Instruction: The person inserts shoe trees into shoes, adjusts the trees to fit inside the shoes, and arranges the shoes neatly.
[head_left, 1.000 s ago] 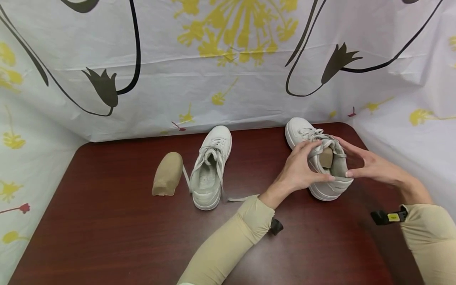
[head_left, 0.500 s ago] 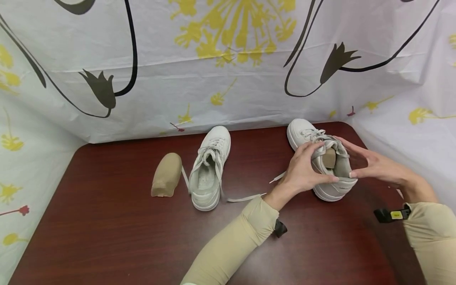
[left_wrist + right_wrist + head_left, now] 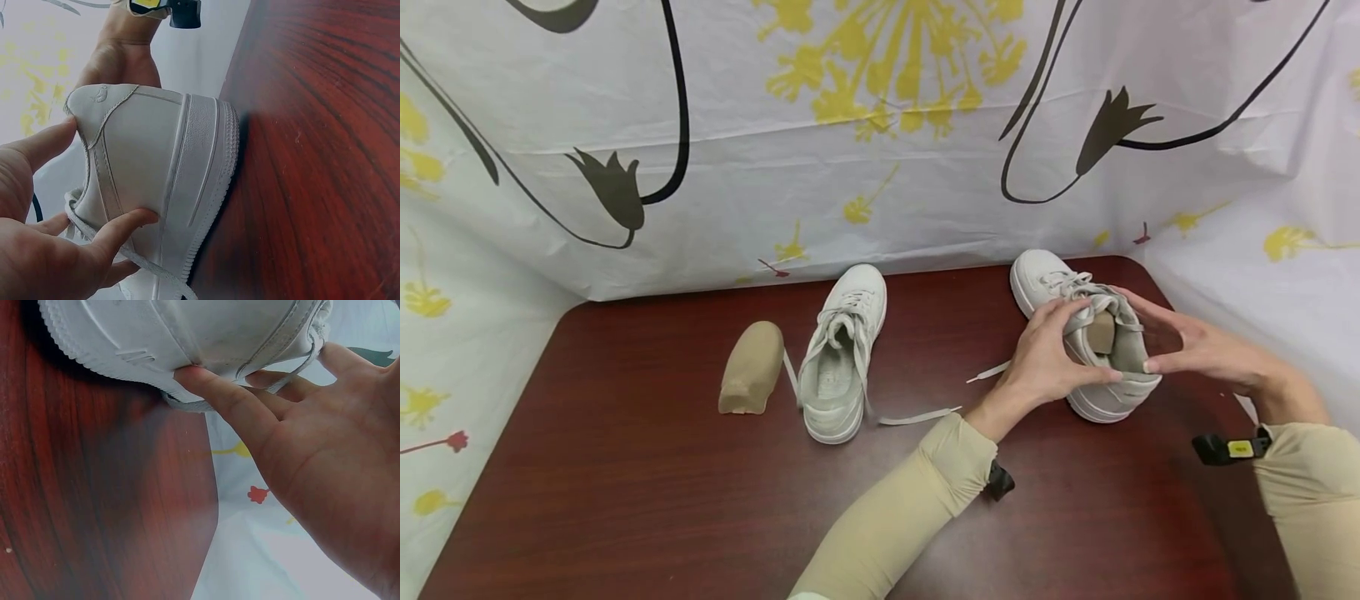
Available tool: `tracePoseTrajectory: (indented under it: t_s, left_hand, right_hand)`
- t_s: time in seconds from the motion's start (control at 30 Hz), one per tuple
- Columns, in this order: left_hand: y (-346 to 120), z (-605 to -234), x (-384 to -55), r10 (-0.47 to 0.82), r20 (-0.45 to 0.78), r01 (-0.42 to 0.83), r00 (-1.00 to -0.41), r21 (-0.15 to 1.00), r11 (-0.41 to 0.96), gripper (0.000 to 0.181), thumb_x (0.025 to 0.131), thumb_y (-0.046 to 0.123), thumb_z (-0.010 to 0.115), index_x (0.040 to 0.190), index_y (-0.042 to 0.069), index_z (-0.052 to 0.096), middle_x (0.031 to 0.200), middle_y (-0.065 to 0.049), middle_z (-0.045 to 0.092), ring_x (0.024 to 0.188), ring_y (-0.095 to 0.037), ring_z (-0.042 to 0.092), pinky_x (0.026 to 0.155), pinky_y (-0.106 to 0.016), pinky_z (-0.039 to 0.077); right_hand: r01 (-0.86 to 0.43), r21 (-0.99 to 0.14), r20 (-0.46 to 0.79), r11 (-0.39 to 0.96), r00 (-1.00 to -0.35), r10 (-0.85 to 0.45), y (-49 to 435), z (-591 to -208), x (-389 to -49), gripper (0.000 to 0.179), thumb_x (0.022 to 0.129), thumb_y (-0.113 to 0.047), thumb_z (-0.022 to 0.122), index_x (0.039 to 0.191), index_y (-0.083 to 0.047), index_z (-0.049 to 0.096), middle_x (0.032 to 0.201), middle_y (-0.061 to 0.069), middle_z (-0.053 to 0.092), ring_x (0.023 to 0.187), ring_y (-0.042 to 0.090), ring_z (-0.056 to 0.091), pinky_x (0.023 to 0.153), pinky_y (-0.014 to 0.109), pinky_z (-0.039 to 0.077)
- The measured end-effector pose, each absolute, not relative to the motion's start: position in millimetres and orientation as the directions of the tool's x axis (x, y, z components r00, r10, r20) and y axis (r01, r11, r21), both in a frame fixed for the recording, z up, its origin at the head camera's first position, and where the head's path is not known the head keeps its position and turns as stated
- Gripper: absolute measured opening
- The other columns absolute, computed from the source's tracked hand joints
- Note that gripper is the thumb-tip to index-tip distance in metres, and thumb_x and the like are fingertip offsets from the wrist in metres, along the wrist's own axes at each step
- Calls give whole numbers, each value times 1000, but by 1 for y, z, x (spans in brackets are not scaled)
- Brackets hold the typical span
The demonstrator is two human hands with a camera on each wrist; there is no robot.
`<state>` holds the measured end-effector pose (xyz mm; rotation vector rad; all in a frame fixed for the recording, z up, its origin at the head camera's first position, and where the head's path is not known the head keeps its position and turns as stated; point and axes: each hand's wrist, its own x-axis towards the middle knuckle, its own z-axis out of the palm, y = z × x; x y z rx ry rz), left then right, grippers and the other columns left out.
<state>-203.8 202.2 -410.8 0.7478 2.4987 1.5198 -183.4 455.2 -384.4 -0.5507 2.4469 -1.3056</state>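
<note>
Both hands hold a white lace-up sneaker (image 3: 1097, 404) standing on the table at the right, toe pointing away. Its lace hangs loose. Inside the shoe sits a tan moulded shoe insert (image 3: 1101, 335), only its rear end showing. My left hand (image 3: 1045, 358) grips the near-left side, thumb at the heel collar and fingers along the upper. From the opposite side my right hand (image 3: 1217, 348) holds it likewise, thumb on the collar. In the left wrist view, fingers (image 3: 128, 226) press the upper beside the lace. The right wrist view shows fingers (image 3: 234, 403) against the sneaker's side (image 3: 206, 337).
A second white sneaker (image 3: 857, 292) stands at the middle of the dark red table (image 3: 647, 483), its opening bare and its lace (image 3: 917, 418) trailing right. Left of it lies another tan shoe insert (image 3: 752, 367). A patterned white sheet (image 3: 737, 183) rises behind the table and at its sides.
Both hands and the held sneaker have shifted slightly to the right. A lace end has come into view left of the left hand. The other sneaker and the loose insert stay put.
</note>
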Motion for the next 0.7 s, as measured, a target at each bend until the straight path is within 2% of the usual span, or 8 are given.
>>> tracePoseTrajectory:
  t_s: [0.7]
  left_hand:
    - [214, -415, -201, 469, 145, 363, -871, 833, 418, 95, 69, 45, 90, 150, 31, 42, 155, 3, 32, 137, -8, 38, 104, -16, 34]
  right_hand:
    - [-169, -821, -117, 545, -884, -452, 468, -391, -184, 93, 87, 6, 58, 161, -24, 10, 165, -8, 12, 143, -4, 10, 100, 10, 11]
